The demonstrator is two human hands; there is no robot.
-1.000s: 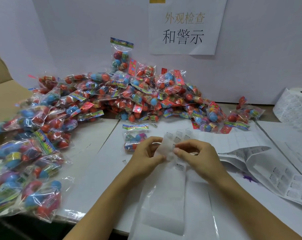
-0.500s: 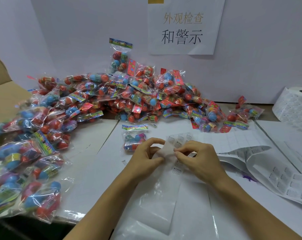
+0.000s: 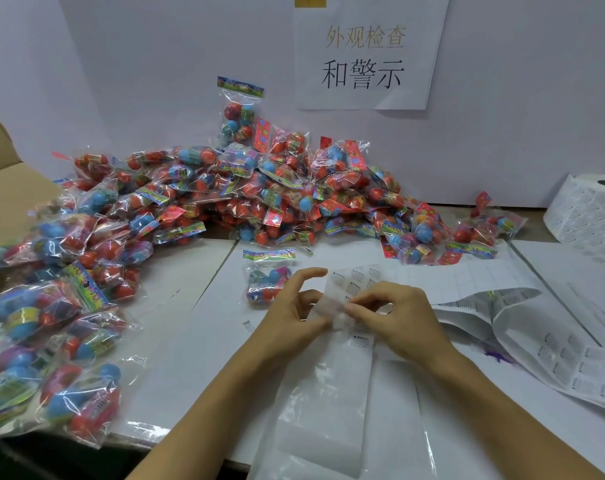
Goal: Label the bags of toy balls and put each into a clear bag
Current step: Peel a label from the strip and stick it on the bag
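Observation:
A clear bag [image 3: 332,393] with printed warning text lies flat on the table in front of me, mouth at the far end. My left hand [image 3: 290,317] and my right hand [image 3: 394,323] each pinch the bag's top edge at the middle, fingertips almost meeting. A single bag of toy balls [image 3: 268,278] with a colourful header lies just beyond my left hand. A large heap of toy-ball bags [image 3: 245,192] runs along the back and down the left side.
A roll of white labels [image 3: 588,209] stands at the far right. Sheets and strips of label backing [image 3: 554,337] spread over the right side of the table. A paper sign [image 3: 367,50] hangs on the white back wall. Cardboard [image 3: 3,188] shows at far left.
The bag's top edge has been worked between my fingertips; my left index finger has lifted and spread. The bag has shifted slightly on the table.

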